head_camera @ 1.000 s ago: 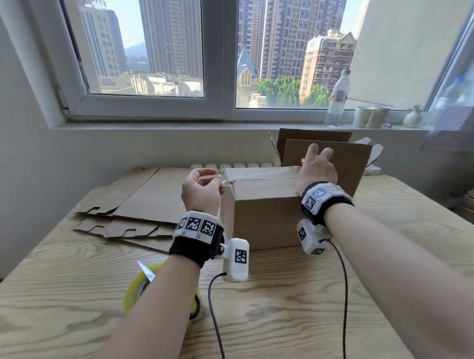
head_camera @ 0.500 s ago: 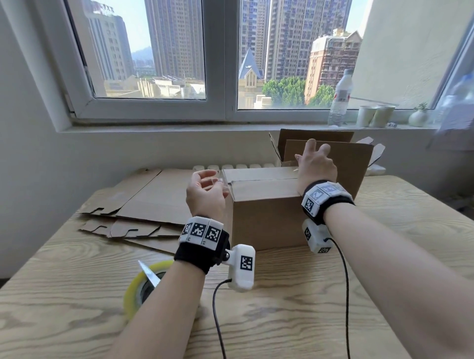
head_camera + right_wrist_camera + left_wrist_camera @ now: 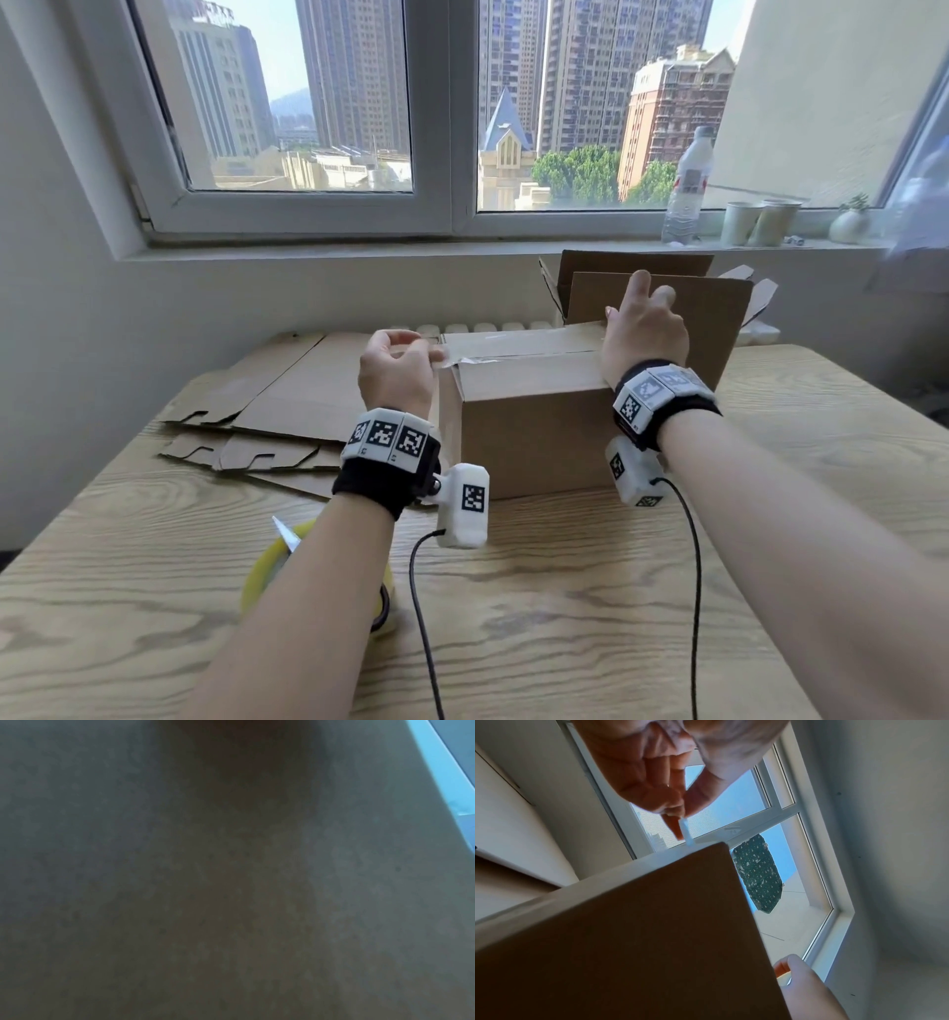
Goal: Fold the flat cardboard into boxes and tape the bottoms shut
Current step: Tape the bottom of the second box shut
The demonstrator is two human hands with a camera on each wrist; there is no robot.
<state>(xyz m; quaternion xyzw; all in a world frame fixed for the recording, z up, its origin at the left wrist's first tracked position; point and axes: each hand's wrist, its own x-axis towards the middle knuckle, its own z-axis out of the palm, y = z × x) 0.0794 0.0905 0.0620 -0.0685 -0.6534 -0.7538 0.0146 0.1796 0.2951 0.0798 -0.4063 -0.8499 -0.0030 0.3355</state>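
Wooden table [image 3: 565,616] below window [image 3: 452,128]; flat cardboard [image 3: 308,401] stacked left.

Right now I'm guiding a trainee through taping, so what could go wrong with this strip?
The left hand pinches the loose tape end off the box corner; it could wrinkle or stick crooked. The right hand presses only the far end, so the flaps' seam might spread.

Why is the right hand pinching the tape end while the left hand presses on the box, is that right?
Not quite: the hands are swapped. The left hand pinches the tape end, as the left wrist view shows, while the right hand presses on the box.
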